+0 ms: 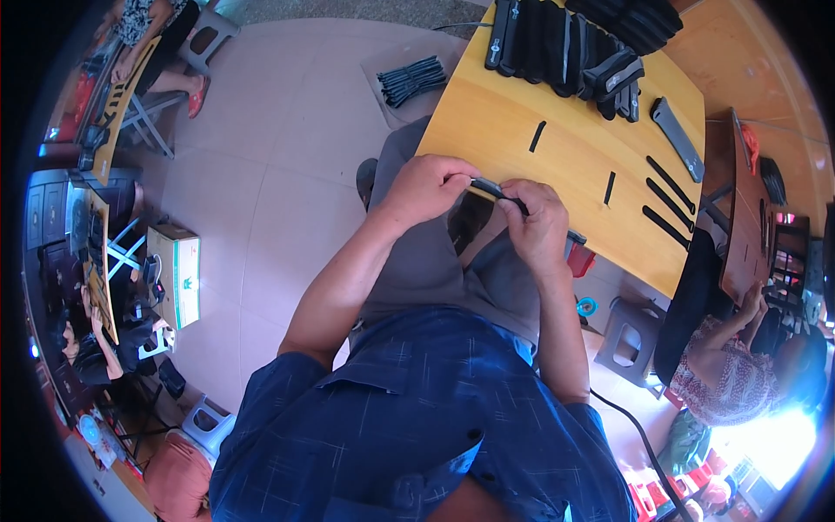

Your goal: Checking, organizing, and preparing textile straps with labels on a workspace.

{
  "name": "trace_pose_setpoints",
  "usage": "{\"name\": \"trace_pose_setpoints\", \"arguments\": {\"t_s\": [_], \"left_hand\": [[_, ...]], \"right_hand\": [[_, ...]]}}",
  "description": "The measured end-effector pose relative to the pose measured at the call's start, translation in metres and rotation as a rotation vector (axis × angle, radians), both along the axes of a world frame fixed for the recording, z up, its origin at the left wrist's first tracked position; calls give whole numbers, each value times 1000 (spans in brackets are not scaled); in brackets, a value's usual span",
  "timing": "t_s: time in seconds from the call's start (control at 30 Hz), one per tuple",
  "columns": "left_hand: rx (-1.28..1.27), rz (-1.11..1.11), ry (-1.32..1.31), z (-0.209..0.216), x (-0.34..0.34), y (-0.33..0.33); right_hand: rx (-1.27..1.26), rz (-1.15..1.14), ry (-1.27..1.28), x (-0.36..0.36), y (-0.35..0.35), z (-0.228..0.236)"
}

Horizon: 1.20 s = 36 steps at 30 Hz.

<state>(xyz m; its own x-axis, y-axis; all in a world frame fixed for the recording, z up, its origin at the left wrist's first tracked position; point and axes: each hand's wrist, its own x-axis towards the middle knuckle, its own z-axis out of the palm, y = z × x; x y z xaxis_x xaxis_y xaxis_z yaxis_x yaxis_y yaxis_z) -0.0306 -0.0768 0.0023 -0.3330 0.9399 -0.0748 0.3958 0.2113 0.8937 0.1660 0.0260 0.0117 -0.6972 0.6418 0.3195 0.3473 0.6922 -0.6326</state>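
Between my two hands is a short, narrow black strip [490,187], held just off the near edge of the wooden table [470,130]. My left hand [432,187] pinches its left end between thumb and fingers. My right hand [537,217] grips the right end, thumb laid along it, and a dark tip shows below the thumb. The fingers hide part of the strip, so its exact kind cannot be told. Two short black pieces lie on the tabletop beyond my hands: one piece [538,137] farther off, another piece [610,188] to the right.
Several black padded straps [557,52] are piled at the table's far end. Three slim black straps [668,203] and a wide dark strap [677,139] lie at its right. A bundle of dark strips [411,81] rests in a box on the floor. Other people sit at tables on both sides.
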Motion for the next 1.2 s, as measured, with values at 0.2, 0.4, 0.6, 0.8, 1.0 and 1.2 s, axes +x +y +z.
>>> {"name": "trace_pose_setpoints", "arguments": {"t_s": [0.2,0.4,0.6,0.8,1.0,1.2], "left_hand": [[98,49,91,8,19,-11],[200,-7,82,12,32,-17],[216,-70,93,23,53,-18],[132,-121,46,26,64,-22],[84,-205,-68,22,53,-22],[40,-302,-56,33,48,-21]], "right_hand": [[143,-23,24,5,-5,13],[-55,-30,163,34,-60,15],[-1273,-179,537,33,-75,-31],[-1235,-178,550,37,-68,-28],[-1211,-116,376,45,-64,-17],[-1217,-26,278,49,-59,-14]]}}
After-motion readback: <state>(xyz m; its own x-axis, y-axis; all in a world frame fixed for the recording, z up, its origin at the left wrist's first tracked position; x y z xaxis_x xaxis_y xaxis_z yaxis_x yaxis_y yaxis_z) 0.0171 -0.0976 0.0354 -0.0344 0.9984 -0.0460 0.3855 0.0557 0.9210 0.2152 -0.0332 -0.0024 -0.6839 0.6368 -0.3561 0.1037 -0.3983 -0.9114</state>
